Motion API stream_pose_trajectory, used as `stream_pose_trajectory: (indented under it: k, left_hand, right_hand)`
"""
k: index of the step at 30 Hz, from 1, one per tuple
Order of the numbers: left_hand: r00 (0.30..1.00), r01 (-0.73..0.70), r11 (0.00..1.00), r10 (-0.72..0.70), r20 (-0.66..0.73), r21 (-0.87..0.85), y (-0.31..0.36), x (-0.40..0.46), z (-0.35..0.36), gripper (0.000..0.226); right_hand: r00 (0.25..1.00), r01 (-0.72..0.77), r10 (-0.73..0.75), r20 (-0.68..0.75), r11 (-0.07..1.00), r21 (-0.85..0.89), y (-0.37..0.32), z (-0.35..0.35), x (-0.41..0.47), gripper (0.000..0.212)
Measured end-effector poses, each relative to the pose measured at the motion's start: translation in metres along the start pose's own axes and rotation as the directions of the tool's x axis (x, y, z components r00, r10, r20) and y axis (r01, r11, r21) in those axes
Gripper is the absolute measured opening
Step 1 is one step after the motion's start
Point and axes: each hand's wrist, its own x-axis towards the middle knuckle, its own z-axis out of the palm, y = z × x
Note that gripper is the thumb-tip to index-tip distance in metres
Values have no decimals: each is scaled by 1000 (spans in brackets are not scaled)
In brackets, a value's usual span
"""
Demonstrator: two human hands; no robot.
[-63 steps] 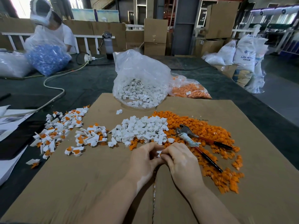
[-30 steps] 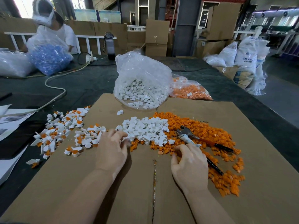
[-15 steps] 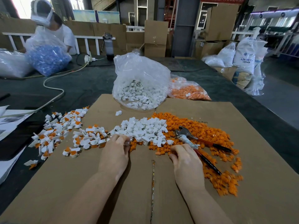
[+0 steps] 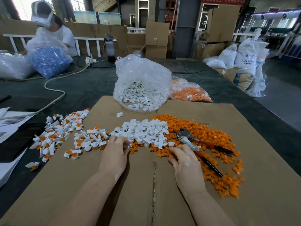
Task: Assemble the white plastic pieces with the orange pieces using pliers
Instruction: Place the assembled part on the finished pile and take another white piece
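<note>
A heap of loose white plastic pieces [image 4: 143,132] lies mid-cardboard, and a wide spread of orange pieces [image 4: 210,139] runs to its right. My left hand [image 4: 116,152] sits at the white heap's near left edge, fingers curled and pinching a white piece. My right hand [image 4: 184,160] rests at the near edge of the orange spread, fingertips curled down among the orange pieces; what they hold is hidden. Pliers [image 4: 195,144] with red-black handles lie on the orange pieces, just right of my right hand. Assembled white-and-orange pieces [image 4: 65,134] are scattered at the left.
A cardboard sheet [image 4: 81,185] covers the dark table. An open clear bag of white pieces [image 4: 140,88] and a bag of orange pieces [image 4: 189,93] stand at the cardboard's far edge. Papers [image 4: 11,126] lie far left. Another person [image 4: 53,30] works across the table.
My hands parted from a joint hold near the middle. The left went to the assembled pile, then to the white heap; the right moved to the orange pieces.
</note>
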Motion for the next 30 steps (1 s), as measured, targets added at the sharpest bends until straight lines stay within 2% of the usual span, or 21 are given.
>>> stream_pose_trajectory:
  k: [3, 6, 9, 12, 15, 18, 22, 25, 27, 30]
  left_hand:
    - [1000, -4, 998, 3, -14, -57, 3, -2, -1, 10]
    - [998, -64, 983, 63, -12, -171, 11, -4, -1, 22]
    - [983, -142, 969, 162, 86, -202, 25, -7, 3, 37]
    - [962, -201, 949, 238, 135, -244, 38, -13, 10, 29]
    - [964, -163, 924, 224, 144, -347, 49, -19, 20, 18]
    - [971, -67, 902, 158, 181, -426, 55, -24, 30, 16]
    - [982, -35, 906, 110, 153, -423, 56, -26, 37, 14]
    - [984, -8, 899, 86, 157, -438, 53, -26, 38, 23]
    - [984, -48, 928, 108, 145, -368, 51, -26, 39, 25]
    - [984, -88, 938, 134, 119, -335, 50, -27, 38, 15]
  right_hand:
    - [1000, 24, -24, -7, 1000, 14, -1, -2, 0, 17]
    - [1000, 25, -25, -10, 999, 27, -1, -3, -1, 17]
    - [999, 33, -33, -17, 999, 17, -3, -4, -1, 22]
    - [999, 40, -40, -8, 999, 3, -5, -6, 0, 27]
    - [1000, -3, 2, 18, 997, 73, -3, -6, 0, 23]
    - [998, -6, 0, 57, 995, 103, 0, -5, -1, 24]
    - [997, -8, 4, 83, 998, 56, -1, -4, 0, 25]
    - [999, 42, -42, -8, 999, 7, -1, -3, -1, 23]
    - [999, 37, -37, -36, 999, 19, -1, -3, -1, 23]
    - [997, 10, -6, -71, 998, 56, 0, -3, -1, 21]
